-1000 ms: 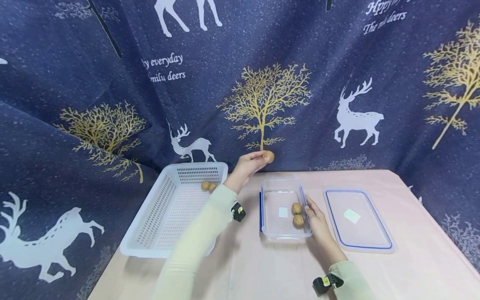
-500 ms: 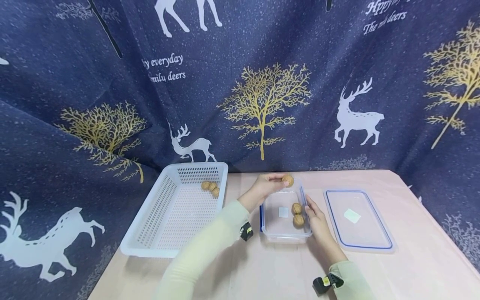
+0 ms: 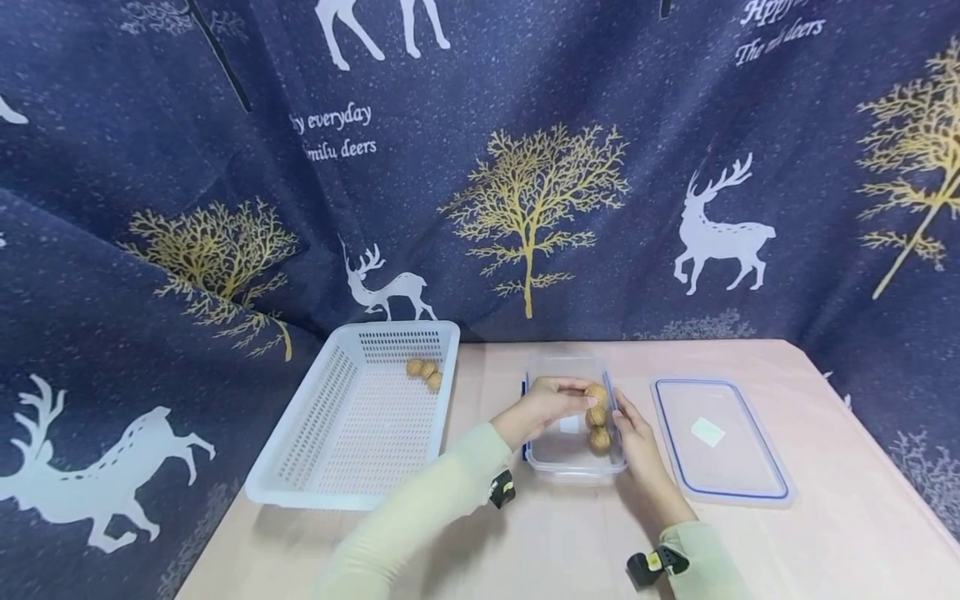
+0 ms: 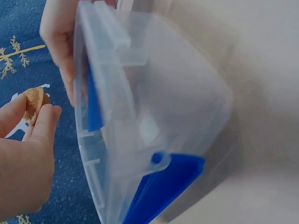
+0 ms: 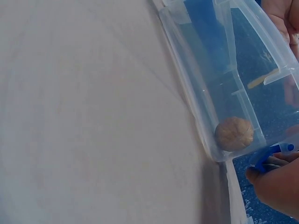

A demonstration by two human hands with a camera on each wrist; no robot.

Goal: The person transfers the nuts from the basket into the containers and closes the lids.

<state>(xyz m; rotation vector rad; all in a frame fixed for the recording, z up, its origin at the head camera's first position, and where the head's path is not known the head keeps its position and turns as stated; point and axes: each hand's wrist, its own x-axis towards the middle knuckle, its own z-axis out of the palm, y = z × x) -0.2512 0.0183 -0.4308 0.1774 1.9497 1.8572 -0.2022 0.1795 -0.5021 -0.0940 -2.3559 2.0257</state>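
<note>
My left hand [image 3: 536, 410] pinches a walnut [image 3: 596, 392] over the clear plastic food container [image 3: 576, 475]. In the left wrist view the thumb and fingertips hold that walnut [image 4: 35, 103] beyond the container's wall. Two more walnuts [image 3: 599, 440] lie in a row along the container's right side. My right hand [image 3: 637, 446] holds the container's right wall. In the right wrist view its thumb and fingers curl at a blue clip [image 5: 267, 157], and one walnut [image 5: 234, 134] shows through the plastic.
A white perforated basket [image 3: 296, 497] stands at the left, with three walnuts [image 3: 428, 369] in its far right corner. The blue-edged lid [image 3: 727, 467] lies flat right of the container. A dark blue cloth [image 3: 637, 275] hangs behind the pink-covered table.
My left hand has carried the walnut right and down from above the table's back edge to the container, beside the two walnuts. The right hand stays at the container's side.
</note>
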